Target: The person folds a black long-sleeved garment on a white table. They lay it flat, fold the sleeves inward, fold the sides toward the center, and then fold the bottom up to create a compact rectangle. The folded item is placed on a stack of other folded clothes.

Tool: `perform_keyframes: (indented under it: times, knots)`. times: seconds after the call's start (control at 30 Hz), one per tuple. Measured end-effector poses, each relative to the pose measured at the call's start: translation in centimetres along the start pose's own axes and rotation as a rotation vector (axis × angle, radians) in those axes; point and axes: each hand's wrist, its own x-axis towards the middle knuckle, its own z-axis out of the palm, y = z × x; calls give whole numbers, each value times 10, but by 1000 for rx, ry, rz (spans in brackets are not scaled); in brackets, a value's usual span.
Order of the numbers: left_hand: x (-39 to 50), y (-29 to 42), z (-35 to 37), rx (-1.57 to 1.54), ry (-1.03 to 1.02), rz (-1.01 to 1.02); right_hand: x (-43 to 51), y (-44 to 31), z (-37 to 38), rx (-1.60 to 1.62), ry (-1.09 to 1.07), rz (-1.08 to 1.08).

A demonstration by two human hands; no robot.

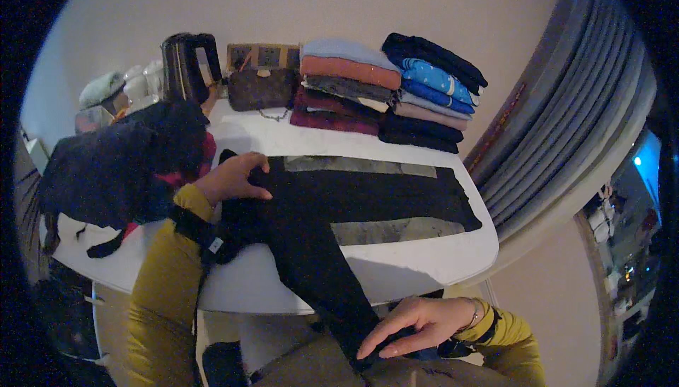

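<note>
A black garment (313, 238), apparently trousers, lies spread over the table. One leg stretches to the right across the tabletop; the other slants down over the near edge towards me. At the garment's left end, my left hand (236, 176) rests on the cloth with thumb and forefinger apart. My right hand (414, 328) is low at the front, beyond the table edge, its thumb and fingers at the end of the hanging leg and gripping the cloth there. Grey mottled strips (398, 231) show along both sides of the leg on the table.
Folded clothes stand in two stacks, a left pile (347, 71) and a right pile (432, 95), at the back of the white table (254, 135). A brown handbag (262, 87) and a dark kettle (183, 66) are further left. Dark clothing (106, 169) is heaped at left; a grey curtain (578, 95) hangs right.
</note>
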Motion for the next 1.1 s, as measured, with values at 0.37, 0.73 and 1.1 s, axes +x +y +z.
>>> perform_keyframes:
  times: [0.37, 0.73, 1.1]
  knots:
    - [-26, 81, 2, -896, -596, 35, 0, 15, -25, 430, 792, -523]
    - [-2, 62, 33, -466, -227, -89, -42, 83, -111, 678, 1237, 83]
    - [11, 43, 56, -352, -92, -61, -60, 104, -163, 751, 1342, -72]
